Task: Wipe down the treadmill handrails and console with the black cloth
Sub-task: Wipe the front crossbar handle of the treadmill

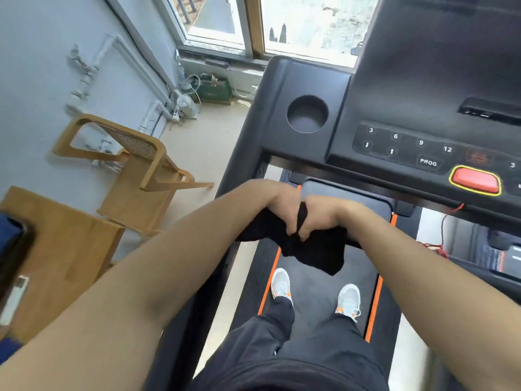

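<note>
Over treadmill belt (315, 294), black cloth (310, 252), wooden chair (135, 187)

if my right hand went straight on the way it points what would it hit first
Most likely the left hand, which looks pressed against the right hand on the black cloth.

Both arms reach forward, left hand (277, 206) and right hand (321, 218) touching, fingers (293, 228) curled.
</note>
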